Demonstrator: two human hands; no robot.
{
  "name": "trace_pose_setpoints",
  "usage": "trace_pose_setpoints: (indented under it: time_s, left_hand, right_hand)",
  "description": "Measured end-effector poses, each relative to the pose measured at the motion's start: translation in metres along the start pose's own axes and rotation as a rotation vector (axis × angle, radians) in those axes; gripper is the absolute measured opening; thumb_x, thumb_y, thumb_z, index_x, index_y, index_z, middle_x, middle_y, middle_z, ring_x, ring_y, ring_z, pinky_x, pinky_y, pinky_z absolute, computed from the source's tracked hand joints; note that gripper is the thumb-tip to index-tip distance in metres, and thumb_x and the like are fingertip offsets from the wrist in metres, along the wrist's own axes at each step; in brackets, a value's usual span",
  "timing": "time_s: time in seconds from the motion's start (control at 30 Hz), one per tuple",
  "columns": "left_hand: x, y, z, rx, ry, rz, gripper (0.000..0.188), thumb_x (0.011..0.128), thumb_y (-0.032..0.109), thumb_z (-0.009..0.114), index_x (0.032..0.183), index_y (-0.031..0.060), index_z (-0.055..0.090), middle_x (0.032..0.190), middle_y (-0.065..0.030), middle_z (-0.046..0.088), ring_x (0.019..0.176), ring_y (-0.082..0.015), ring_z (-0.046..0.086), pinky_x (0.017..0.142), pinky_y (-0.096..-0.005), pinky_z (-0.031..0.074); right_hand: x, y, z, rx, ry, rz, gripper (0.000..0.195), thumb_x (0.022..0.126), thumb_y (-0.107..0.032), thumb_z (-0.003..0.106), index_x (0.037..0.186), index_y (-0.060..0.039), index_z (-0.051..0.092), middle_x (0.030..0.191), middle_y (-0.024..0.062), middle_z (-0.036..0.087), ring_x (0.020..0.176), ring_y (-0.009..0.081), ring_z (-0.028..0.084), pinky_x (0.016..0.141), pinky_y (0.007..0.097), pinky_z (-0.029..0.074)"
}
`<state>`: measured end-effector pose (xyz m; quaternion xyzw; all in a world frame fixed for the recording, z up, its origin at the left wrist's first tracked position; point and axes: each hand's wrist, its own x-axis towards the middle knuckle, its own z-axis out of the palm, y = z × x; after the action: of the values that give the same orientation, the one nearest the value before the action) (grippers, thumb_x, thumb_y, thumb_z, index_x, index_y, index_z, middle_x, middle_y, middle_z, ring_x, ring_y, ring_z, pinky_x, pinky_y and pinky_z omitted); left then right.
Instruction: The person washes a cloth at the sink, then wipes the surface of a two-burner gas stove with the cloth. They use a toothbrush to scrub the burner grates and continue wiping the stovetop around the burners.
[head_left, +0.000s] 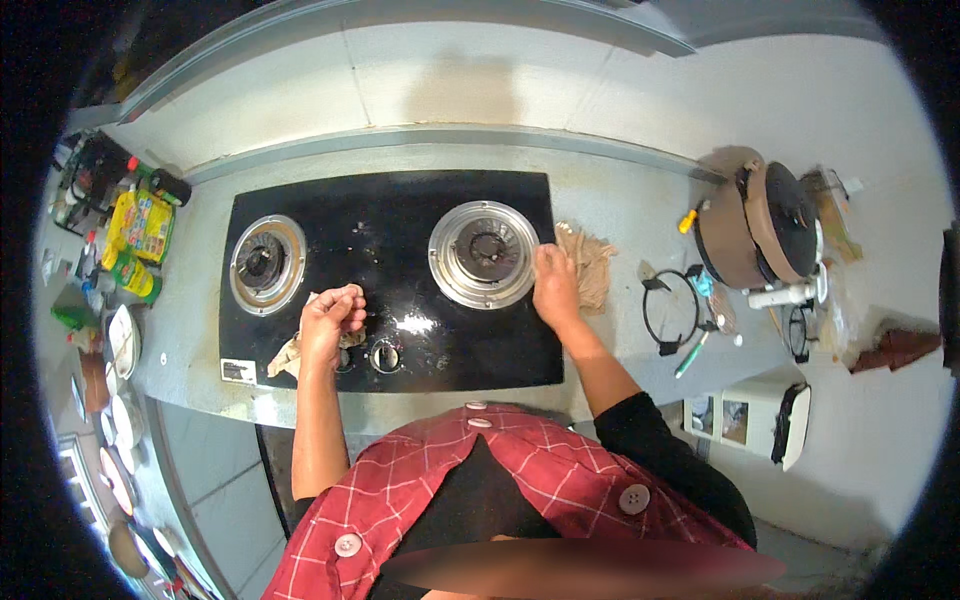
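Observation:
A black gas cooktop (397, 277) with two burners lies before me. My left hand (330, 322) is over its front left part, fingers curled. A pale beige cloth (285, 358) shows on both sides of that wrist; whether the fingers grip it is hidden. At the cooktop's right edge is my right hand (555, 289), its fingertips by the rim of the right burner's steel drip ring (445, 277). A crumpled brown cloth (596, 262) lies just beyond this hand, and I cannot tell what the fingers hold. The left burner (262, 262) has a browned ring. One control knob (386, 357) is visible near the front.
On the right stand a brown lidded pot (739, 225), a black pan support (646, 319), a yellow-handled tool (687, 221) and a green-handled tool (691, 355). Bottles (133, 274) and a yellow pack (142, 221) crowd the left. Behind runs a wall ledge (450, 135).

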<state>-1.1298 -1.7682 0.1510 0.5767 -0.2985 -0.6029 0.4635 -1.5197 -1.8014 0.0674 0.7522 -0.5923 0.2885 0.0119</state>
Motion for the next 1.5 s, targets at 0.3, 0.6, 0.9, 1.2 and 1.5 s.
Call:
trace_pose_setpoints:
  time_s: [0.3, 0.6, 0.9, 1.2, 1.5]
  left_hand:
    - [0.006, 0.01, 0.017, 0.062, -0.201, -0.004, 0.019, 0.095, 0.012, 0.061, 0.108, -0.0007, 0.065, 0.092, -0.01, 0.07, 0.073, -0.0142, 0.065, 0.065, -0.0257, 0.054]
    - [-0.011, 0.021, 0.012, 0.306, -0.218, 0.065, 0.018, 0.096, 0.013, 0.059, 0.108, 0.0002, 0.066, 0.091, -0.0067, 0.07, 0.075, -0.0123, 0.064, 0.068, -0.0264, 0.052]
    - [-0.009, -0.026, -0.048, 0.098, -0.174, 0.039, 0.012, 0.094, 0.006, 0.059, 0.1, -0.0022, 0.066, 0.083, -0.0048, 0.066, 0.067, -0.0089, 0.059, 0.059, -0.0221, 0.047]
    - [-0.03, -0.03, -0.085, 0.042, 0.17, -0.053, 0.021, 0.093, 0.003, 0.058, 0.112, -0.0054, 0.061, 0.085, -0.0059, 0.068, 0.066, -0.0083, 0.06, 0.059, -0.0208, 0.048]
    - [-0.018, 0.0, -0.041, -0.052, 0.015, 0.056, 0.029, 0.092, -0.003, 0.055, 0.121, -0.0064, 0.056, 0.086, -0.0095, 0.067, 0.068, -0.0108, 0.061, 0.06, -0.022, 0.049]
  right_hand:
    - [-0.083, -0.112, -0.013, -0.021, -0.15, 0.137, 0.051, 0.073, 0.009, 0.055, 0.122, 0.0013, 0.052, 0.124, 0.0201, 0.05, 0.102, 0.0413, 0.05, 0.088, 0.047, 0.044]
    - [-0.077, -0.174, -0.012, 0.599, -0.239, 0.147, 0.026, 0.086, -0.002, 0.058, 0.111, 0.0004, 0.065, 0.106, 0.019, 0.06, 0.101, 0.0372, 0.059, 0.089, 0.0427, 0.048]
    - [0.061, -0.169, 0.027, 0.169, 0.015, 0.013, 0.03, 0.078, 0.005, 0.059, 0.107, 0.0029, 0.06, 0.11, 0.0195, 0.058, 0.105, 0.0397, 0.055, 0.092, 0.0437, 0.046]
    - [0.089, -0.165, 0.089, -0.64, -0.442, -0.229, 0.021, 0.076, -0.015, 0.06, 0.09, -0.0023, 0.069, 0.086, 0.0122, 0.064, 0.091, 0.0275, 0.055, 0.079, 0.0408, 0.041]
    - [0.049, -0.163, 0.068, -0.248, -0.09, -0.387, 0.014, 0.075, -0.013, 0.06, 0.082, -0.0013, 0.064, 0.088, 0.0178, 0.064, 0.097, 0.0306, 0.058, 0.079, 0.0394, 0.044]
